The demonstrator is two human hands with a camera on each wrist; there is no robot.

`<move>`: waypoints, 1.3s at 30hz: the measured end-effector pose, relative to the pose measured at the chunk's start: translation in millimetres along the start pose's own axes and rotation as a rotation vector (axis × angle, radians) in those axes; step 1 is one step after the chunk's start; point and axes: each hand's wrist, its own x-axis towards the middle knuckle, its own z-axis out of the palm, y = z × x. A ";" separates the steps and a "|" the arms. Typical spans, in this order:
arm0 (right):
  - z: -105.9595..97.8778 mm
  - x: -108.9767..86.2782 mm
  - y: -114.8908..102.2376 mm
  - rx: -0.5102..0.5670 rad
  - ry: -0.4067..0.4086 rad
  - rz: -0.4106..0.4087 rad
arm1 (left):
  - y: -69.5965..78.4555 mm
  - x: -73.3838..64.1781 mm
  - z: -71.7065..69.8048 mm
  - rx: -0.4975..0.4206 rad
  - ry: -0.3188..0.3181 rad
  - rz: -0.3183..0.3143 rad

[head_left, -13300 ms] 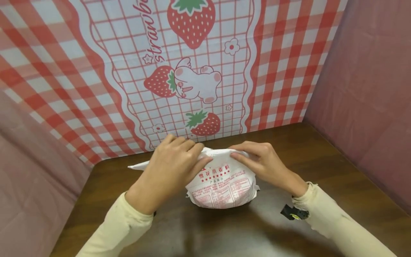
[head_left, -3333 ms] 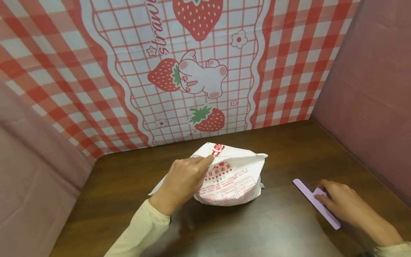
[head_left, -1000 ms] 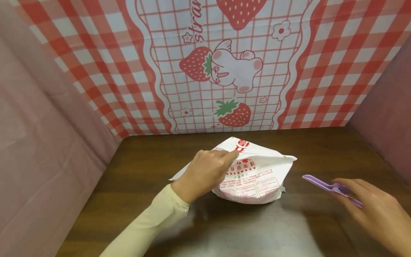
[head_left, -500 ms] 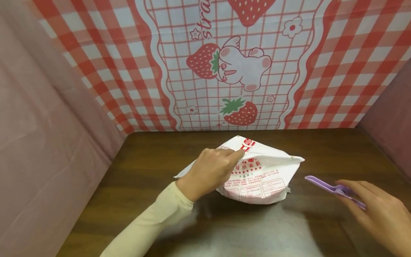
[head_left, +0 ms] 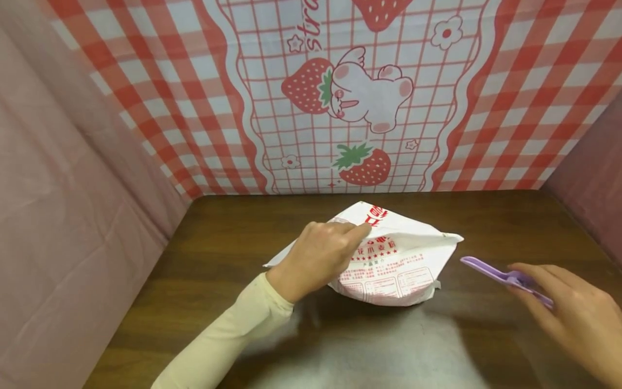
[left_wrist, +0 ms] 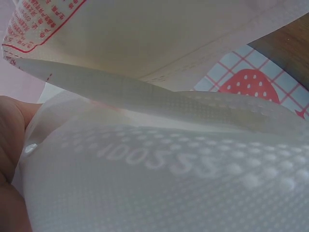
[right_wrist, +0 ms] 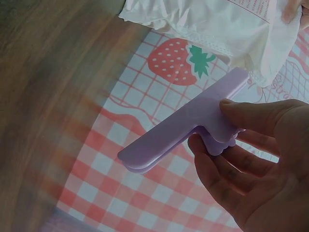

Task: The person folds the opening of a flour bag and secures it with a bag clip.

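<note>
Now, the white bag [head_left: 389,273] sits in the middle of the bench, its red print facing the near side, rows of characters over a line of little stars and boxed panels lower down. Its top is creased over, one flap sloping to the far side with bigger red lettering, one pointed corner jutting right, another poking out left behind the wrist. And there's the left hand [head_left: 316,259], coming in from the near left, pinching that folded top edge, thumb towards the lettering! In the left wrist view the white layers stand a little apart, raised dots and digits along the surface.

Over to the right, the purple clip [head_left: 510,280] is up in the air, just beside the bag with a gap between them. The right hand [right_wrist: 260,159] has it by the handle, pinched between thumb and fingers, its two long bars lying close together.

Beneath it all, the dark wooden bench [head_left: 194,302], shiny on the near side. A pale sleeve [head_left: 228,335] covers the left forearm. At the far side rises a red-checked strawberry cloth [head_left: 359,146], with pink drapes [head_left: 63,189] left and right.
</note>
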 end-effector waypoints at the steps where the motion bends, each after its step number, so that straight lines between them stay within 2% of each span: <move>1: 0.0 0.3 -0.6 0.004 -0.002 0.005 | 0.1 -0.2 0.7 -0.002 0.001 0.001; 8: -0.5 4.9 -3.0 0.015 0.012 0.017 | -0.1 -0.4 2.2 -0.010 0.007 0.001; 20: 0.7 8.6 -3.2 0.047 0.051 -0.012 | -2.8 -0.3 2.7 0.001 0.006 0.002; 26: 0.0 13.5 -5.5 0.044 0.040 0.006 | -4.1 -0.6 2.3 0.008 0.013 -0.009; 31: 0.3 15.8 -8.4 0.094 0.088 0.027 | -3.7 -1.1 4.3 0.002 0.006 -0.007; 34: -0.9 19.1 -9.1 0.116 0.112 0.012 | -3.4 -0.9 4.2 0.000 0.004 -0.008; 39: -7.2 25.0 -10.6 0.153 0.098 -0.004 | -3.4 -0.9 3.6 0.001 0.004 -0.015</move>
